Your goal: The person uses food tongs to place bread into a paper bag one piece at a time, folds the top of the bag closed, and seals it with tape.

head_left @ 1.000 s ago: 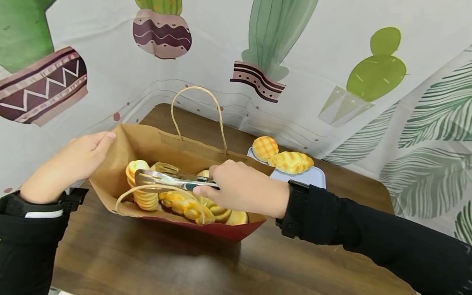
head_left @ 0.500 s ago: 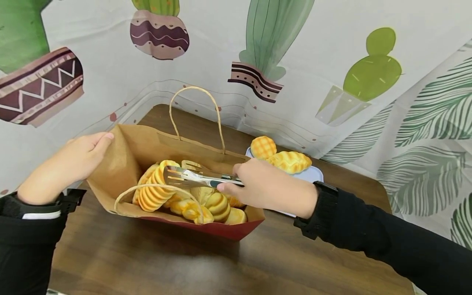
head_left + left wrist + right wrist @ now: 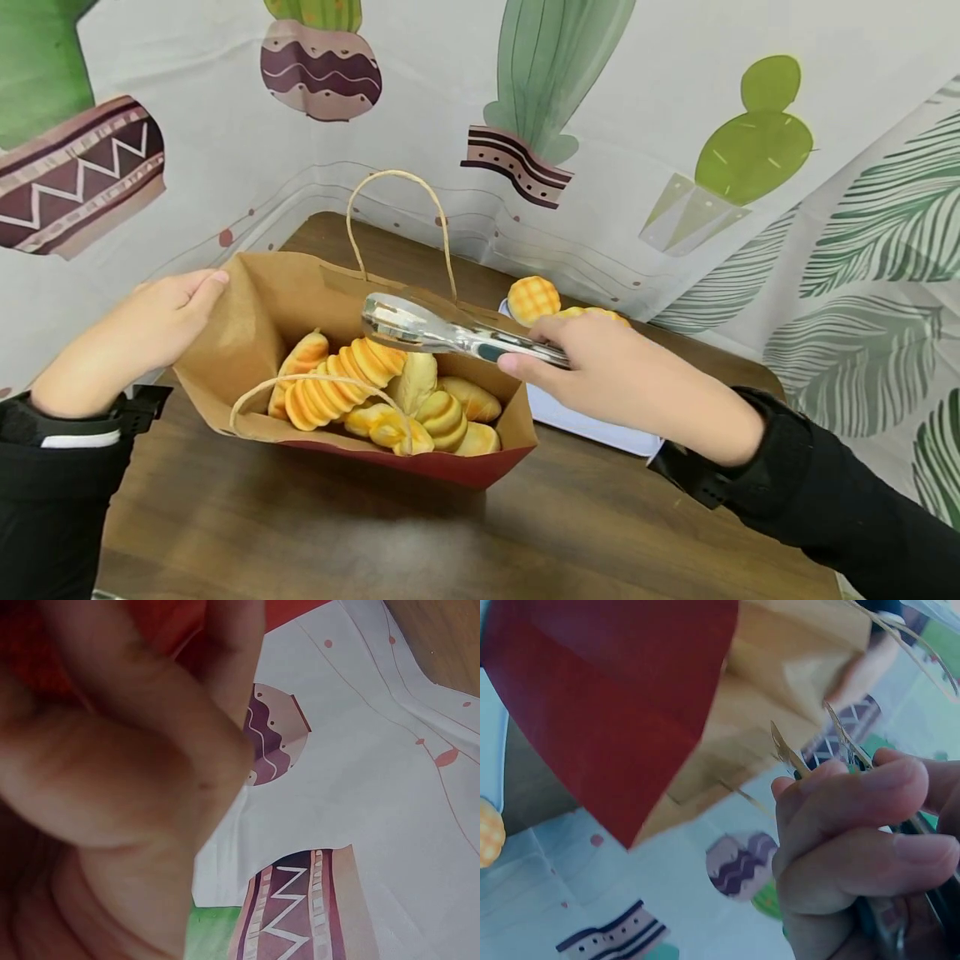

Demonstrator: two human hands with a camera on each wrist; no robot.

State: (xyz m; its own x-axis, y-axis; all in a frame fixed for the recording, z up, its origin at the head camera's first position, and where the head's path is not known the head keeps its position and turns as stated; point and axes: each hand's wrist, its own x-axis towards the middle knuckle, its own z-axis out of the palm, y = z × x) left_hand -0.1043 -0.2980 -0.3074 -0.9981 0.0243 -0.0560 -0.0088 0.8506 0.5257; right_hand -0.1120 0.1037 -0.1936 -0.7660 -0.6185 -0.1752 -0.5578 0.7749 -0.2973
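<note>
Tongs (image 3: 427, 329) held above the opening of the paper bag (image 3: 243, 312) by the right hand (image 3: 618, 371); nothing seen between the tips. Bag rim pinched by the left hand (image 3: 142, 337). Tongs judged stiff and slippery, best gripped along the handles; bag judged light, easily creased, best held by its rim. Several breads (image 3: 333, 390), probably soft, contained in bag; round bun (image 3: 533, 300) and partly hidden pastry (image 3: 592, 313) carried by tray (image 3: 588, 422) on worktop (image 3: 337, 521).

Left hand (image 3: 146, 329) bare, right hand (image 3: 592, 358) bare, then long black fabric sleeves (image 3: 847, 475) on both sides! Wide black strap (image 3: 82, 426) on the left, flat white strip (image 3: 80, 439) along it, small black block (image 3: 150, 408) jutting out; another black band (image 3: 776, 421) rings the right.
</note>
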